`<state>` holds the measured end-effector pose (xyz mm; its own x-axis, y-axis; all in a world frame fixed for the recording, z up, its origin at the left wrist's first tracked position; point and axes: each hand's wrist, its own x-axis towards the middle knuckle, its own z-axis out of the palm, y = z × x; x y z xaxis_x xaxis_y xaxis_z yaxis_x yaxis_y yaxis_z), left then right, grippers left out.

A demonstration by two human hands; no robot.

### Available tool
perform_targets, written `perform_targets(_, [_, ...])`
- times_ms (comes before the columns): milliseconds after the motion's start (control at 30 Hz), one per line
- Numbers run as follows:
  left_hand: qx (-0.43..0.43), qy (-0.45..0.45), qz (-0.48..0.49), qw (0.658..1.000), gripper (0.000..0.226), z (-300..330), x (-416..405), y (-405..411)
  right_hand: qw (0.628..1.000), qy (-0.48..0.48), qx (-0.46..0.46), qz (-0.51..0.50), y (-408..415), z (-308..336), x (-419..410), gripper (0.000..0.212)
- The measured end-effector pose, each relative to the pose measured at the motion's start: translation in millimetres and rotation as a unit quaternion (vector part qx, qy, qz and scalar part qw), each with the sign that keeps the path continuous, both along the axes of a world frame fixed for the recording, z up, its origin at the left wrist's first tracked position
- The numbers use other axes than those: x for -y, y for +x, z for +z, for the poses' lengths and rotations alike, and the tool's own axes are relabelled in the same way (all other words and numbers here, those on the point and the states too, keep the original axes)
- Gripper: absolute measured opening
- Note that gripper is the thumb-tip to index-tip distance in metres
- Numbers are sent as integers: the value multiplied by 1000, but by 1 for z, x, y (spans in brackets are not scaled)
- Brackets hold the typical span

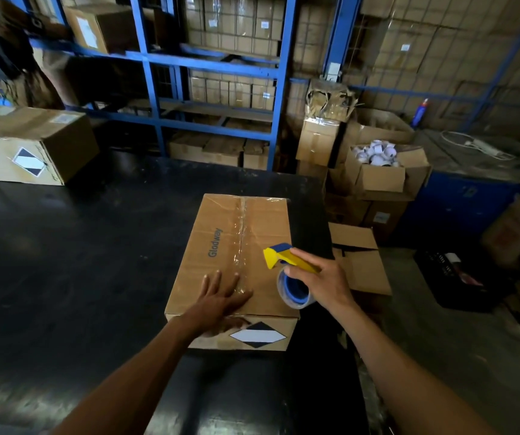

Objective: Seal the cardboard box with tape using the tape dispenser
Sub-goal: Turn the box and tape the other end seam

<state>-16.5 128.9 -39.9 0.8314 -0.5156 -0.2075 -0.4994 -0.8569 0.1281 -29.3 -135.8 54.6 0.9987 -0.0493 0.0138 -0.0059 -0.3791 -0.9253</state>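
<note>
A brown cardboard box (221, 240) printed "Glodway" lies on the dark table (95, 246), flaps closed, with a strip of clear tape running along its centre seam. My left hand (221, 296) lies flat on the box's near edge, fingers spread, pressing on the tape end. My right hand (318, 281) grips a yellow and blue tape dispenser (287, 271) with a roll of clear tape, held just above the right side of the box top. A black and white diamond label (258, 335) shows on the box's near face.
A larger cardboard box (32, 142) stands at the table's far left. Past the table's right edge are open cartons (359, 259), one (378, 171) filled with white rolls. Blue metal shelving (214, 67) full of boxes lines the back.
</note>
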Motion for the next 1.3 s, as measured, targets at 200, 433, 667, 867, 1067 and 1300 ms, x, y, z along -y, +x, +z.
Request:
perform_targets(200, [-308, -518, 283, 746, 54, 60, 19, -13, 993, -9, 106, 40, -30, 0, 2, 44])
perform_targets(433, [-506, -693, 292, 421, 87, 93, 22, -26, 931, -190, 288, 119, -46, -18, 4, 50])
perform_targets(667, [-415, -689, 329, 495, 43, 96, 19, -43, 923, -196, 290, 162, -50, -20, -6, 53])
perform_targets(867, [-325, -615, 316, 645, 53, 97, 17, -53, 910, -257, 285, 159, -42, -24, -21, 59])
perform_targets(1067, [-374, -658, 388, 526, 69, 90, 10, -59, 905, -227, 276, 231, -38, -22, -29, 55])
perform_targets(1300, [-369, -707, 421, 432, 23, 95, -6, -59, 919, -159, 288, 219, -37, -12, -32, 51])
